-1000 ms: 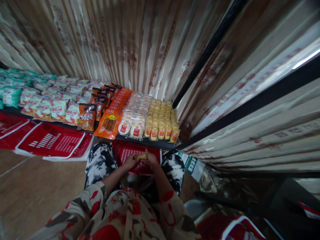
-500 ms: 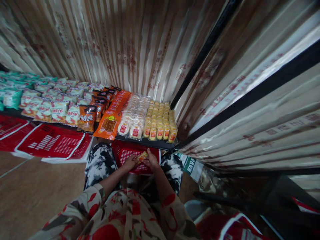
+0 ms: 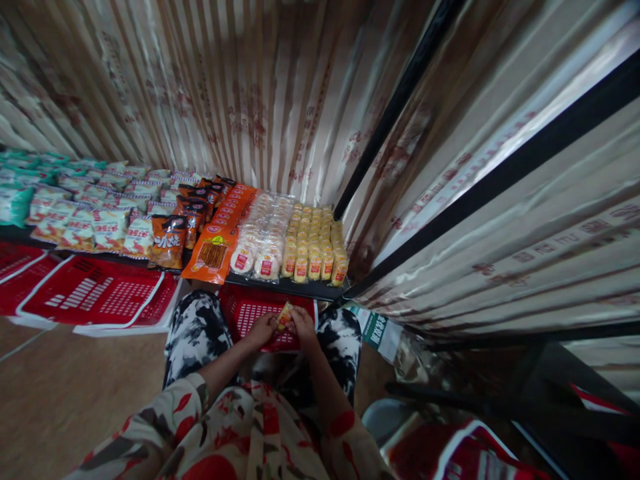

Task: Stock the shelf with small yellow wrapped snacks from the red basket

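Observation:
Between my two hands is a small yellow wrapped snack [image 3: 285, 317], much like those in the rows of yellow snacks [image 3: 313, 257] on the shelf in front. My left hand [image 3: 263, 329] pinches its left side, with the fingers closed. On the other side my right hand [image 3: 303, 326] grips it, closed too. Both hands are over a red basket [image 3: 245, 313] between my knees. White round crackers in clear wrap [image 3: 266, 263] lie left of the yellow snacks.
The black shelf [image 3: 323, 289] also carries a flat orange packet [image 3: 213, 257], dark orange bags [image 3: 167, 240], white snack bags [image 3: 113, 227] and green bags [image 3: 13, 203]. Red bags [image 3: 95, 293] are below it on the left. Striped curtain [image 3: 240, 80] hangs behind, crossed by a black pole [image 3: 395, 113].
The snack has been tilted more upright between my fingers, and my right hand has turned with it. The view has shifted slightly. Nothing on the shelf has visibly moved.

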Action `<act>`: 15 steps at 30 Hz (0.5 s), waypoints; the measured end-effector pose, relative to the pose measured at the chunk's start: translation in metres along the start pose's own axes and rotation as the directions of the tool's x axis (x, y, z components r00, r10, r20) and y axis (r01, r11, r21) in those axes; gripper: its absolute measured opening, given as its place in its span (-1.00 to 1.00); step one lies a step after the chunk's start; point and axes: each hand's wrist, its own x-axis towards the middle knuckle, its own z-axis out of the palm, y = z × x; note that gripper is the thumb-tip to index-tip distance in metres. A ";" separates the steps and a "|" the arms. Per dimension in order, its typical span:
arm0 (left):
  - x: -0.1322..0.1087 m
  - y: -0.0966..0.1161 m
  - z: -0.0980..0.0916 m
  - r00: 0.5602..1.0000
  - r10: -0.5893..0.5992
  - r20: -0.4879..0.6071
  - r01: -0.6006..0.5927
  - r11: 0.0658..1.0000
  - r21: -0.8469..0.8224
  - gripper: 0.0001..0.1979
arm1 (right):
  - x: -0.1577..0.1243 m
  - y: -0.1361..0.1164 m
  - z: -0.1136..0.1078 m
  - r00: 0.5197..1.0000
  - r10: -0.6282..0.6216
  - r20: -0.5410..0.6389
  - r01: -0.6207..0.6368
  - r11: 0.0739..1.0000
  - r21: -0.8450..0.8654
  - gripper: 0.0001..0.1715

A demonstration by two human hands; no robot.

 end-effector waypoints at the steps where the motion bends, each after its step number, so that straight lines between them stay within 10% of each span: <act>1: 0.000 0.002 0.000 1.000 0.012 -0.003 -0.012 1.000 0.016 -0.81 | 0.000 0.002 0.000 0.999 -0.030 -0.009 0.030 1.000 0.001 -0.78; 15: -0.011 0.037 0.004 0.974 0.227 0.017 -0.225 0.950 0.214 -0.74 | -0.022 -0.012 -0.012 0.907 -0.409 -0.094 0.370 0.886 -0.280 -0.67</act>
